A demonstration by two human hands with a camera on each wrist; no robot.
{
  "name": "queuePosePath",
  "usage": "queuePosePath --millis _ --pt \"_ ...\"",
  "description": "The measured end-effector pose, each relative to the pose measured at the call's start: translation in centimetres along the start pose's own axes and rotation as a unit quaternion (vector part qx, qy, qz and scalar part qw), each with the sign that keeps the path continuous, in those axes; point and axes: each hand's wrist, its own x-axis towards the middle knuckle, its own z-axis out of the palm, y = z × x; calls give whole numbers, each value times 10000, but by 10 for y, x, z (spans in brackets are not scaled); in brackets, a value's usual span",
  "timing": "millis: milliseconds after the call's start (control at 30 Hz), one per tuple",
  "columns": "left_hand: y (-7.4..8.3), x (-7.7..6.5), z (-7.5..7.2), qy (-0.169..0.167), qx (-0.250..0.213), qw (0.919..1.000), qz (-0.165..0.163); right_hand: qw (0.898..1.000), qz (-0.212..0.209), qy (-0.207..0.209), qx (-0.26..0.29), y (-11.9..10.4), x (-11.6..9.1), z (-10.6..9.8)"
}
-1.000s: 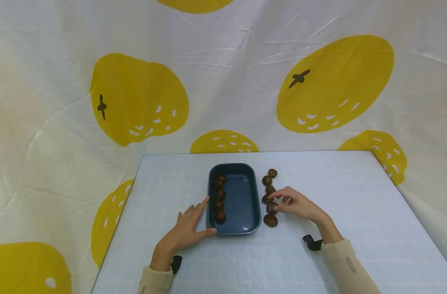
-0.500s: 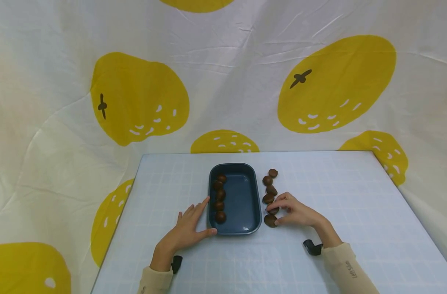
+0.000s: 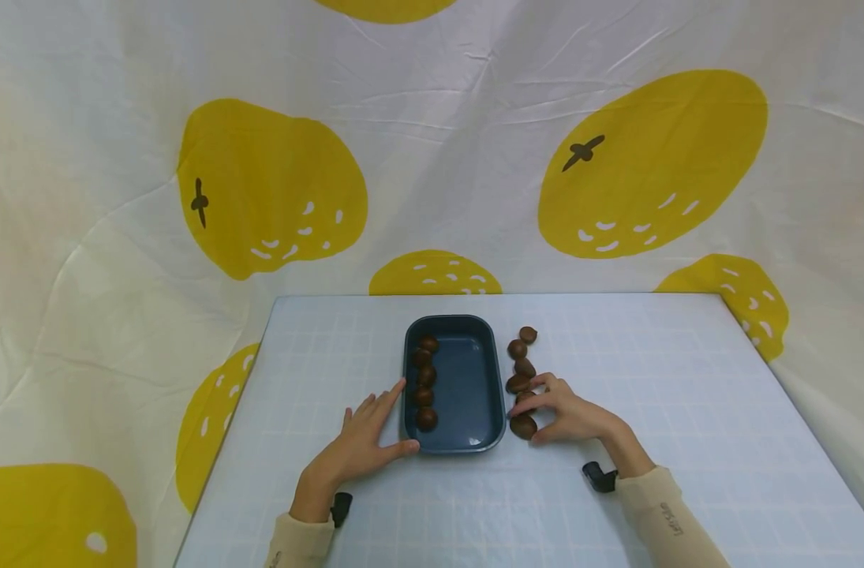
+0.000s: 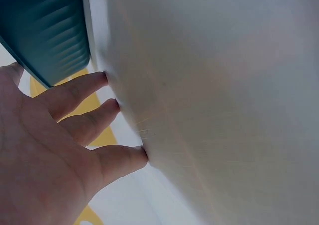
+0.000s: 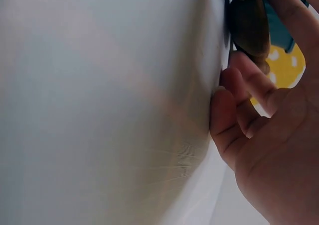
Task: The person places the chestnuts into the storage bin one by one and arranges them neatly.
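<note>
A dark blue tray [image 3: 469, 386] lies on the table with several brown chestnuts [image 3: 426, 419] lined up along its left inner side. Beside its right wall, a second row of chestnuts [image 3: 518, 349] runs away from me on the tabletop. My left hand [image 3: 360, 443] is spread, thumb and index finger touching the tray's near left edge; the left wrist view shows the other fingertips resting on the table. My right hand [image 3: 576, 416] holds the nearest chestnut [image 3: 523, 427] of that row between thumb and index finger. Its fingers partly cover the chestnut behind.
A light checked cloth [image 3: 694, 410] covers the table. Behind it hangs a white curtain [image 3: 446, 158] printed with yellow fruit. Black wrist cameras [image 3: 600, 477] sit below both hands.
My right hand has shifted from the middle of the loose row toward its near end, onto the nearest chestnut. The left hand and the tray have stayed in place.
</note>
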Motion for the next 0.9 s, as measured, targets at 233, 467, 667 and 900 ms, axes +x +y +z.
queuePosePath --millis 233,467,667,900 --pt "0 0 0 -20 -21 10000 -1 9996 231 -109 -99 -3 0 -1" --pt "0 0 -1 -30 23 10000 -39 9996 106 -116 -227 -2 0 -1" --pt "0 0 0 -42 0 10000 -22 9996 25 -49 -265 -2 0 1" --pt "-1 0 0 -23 -15 10000 18 9996 42 252 79 -7 -6 -1"
